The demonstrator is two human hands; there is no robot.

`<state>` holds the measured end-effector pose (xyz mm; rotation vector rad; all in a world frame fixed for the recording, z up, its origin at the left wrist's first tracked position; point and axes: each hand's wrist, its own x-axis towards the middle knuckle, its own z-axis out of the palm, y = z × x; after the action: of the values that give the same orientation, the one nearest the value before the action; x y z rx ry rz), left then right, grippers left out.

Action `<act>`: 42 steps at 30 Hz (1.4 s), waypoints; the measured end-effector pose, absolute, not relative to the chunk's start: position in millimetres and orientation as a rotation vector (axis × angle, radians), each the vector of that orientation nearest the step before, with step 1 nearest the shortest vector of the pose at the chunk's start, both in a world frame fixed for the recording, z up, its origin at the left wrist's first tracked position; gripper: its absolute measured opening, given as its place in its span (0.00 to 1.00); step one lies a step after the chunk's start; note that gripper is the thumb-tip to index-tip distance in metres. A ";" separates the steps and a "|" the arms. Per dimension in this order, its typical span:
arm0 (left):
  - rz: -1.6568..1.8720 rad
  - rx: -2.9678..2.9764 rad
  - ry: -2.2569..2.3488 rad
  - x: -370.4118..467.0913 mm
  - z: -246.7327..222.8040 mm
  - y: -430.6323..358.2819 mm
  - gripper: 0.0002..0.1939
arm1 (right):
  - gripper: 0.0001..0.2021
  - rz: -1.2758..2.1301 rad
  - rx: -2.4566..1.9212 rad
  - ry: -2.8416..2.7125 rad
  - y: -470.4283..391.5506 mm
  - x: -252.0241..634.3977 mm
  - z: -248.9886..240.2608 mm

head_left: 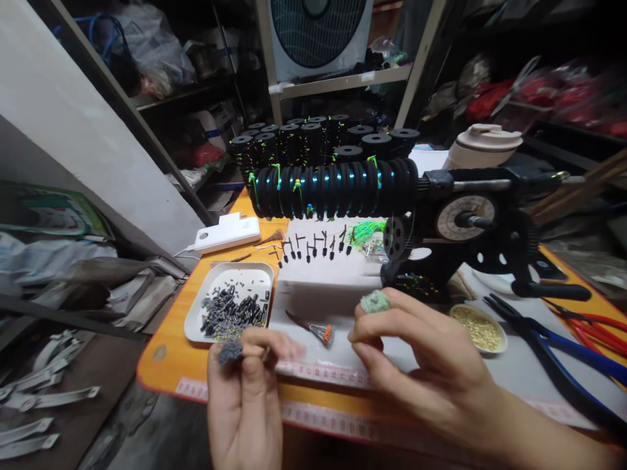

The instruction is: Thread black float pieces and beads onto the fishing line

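Observation:
My left hand (252, 391) is at the table's front edge, thumb and index finger pinched on something too small to make out, with a grey wrap (230, 352) on one finger. To its right, my right hand (416, 352) hovers with thumb and index fingertips close together; a green wrap (375, 301) covers a fingertip, and anything between them is too small to see. Between and beyond the hands lies a small dark rig with an orange band (326, 334). Left of it, a white tray (193, 320) holds many small dark and grey pieces.
A black winding machine (465, 219) carries a ribbed black spool (333, 189). Black spools (311, 134) stand behind. Small dark parts (316, 248) stand on a white block. Right are a dish of gold pieces (477, 329), blue-handled pliers (553, 346) and a cup (484, 147). A power strip (228, 234) lies left.

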<state>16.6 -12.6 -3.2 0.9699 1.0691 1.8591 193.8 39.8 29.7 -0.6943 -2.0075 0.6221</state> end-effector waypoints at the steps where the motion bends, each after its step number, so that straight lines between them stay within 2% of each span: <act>1: 1.851 1.113 1.190 9.2 -3.1 -10.3 0.06 | 0.07 0.641 -0.707 -1.997 40.5 194.4 31.1; 3: 1.808 1.386 1.375 -5.5 -2.0 -5.9 0.04 | 0.08 0.680 -0.736 -1.981 41.3 194.6 32.6; 6: 1.695 1.662 1.326 -23.6 2.1 0.6 0.06 | 0.07 0.701 -0.795 -2.011 42.3 193.4 32.3; 11: 1.279 1.714 1.407 -36.4 11.7 12.6 0.10 | 0.07 0.713 -0.876 -2.017 44.4 192.3 30.8; 15: 0.903 2.012 1.418 -33.9 18.5 23.8 0.09 | 0.06 0.705 -0.836 -1.949 46.3 193.3 29.2; 19: 0.674 2.158 1.380 -26.5 17.3 37.0 0.16 | 0.06 0.796 -0.820 -1.857 47.1 194.8 25.5; 21: 0.651 2.145 1.378 -23.2 15.1 41.5 0.09 | 0.06 0.808 -0.818 -1.840 47.6 194.9 25.0; 22: 0.654 2.133 1.377 -21.8 14.2 42.6 0.06 | 0.06 0.806 -0.820 -1.842 48.0 194.8 25.5; 26: 0.856 1.993 1.419 -15.5 13.8 38.4 0.09 | 0.06 0.734 -0.828 -1.857 48.4 194.0 29.9; 30: 1.291 1.420 1.354 -0.9 11.2 24.4 0.08 | 0.05 0.684 -0.817 -1.876 46.1 193.4 29.5; 35: 1.392 0.829 1.239 26.5 4.7 7.4 0.12 | 0.05 0.683 -0.752 -1.890 43.9 190.5 23.0; 38: 1.484 0.798 1.238 38.6 4.1 4.0 0.13 | 0.05 0.668 -0.759 -1.859 43.4 188.3 21.1; 42: 1.712 1.107 1.292 42.5 2.8 3.9 0.09 | 0.05 0.663 -0.758 -1.832 42.3 186.5 21.4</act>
<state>42.5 3.9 2.8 1.1072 1.2920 1.7117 186.5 42.3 21.4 -0.7581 -1.8318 0.6630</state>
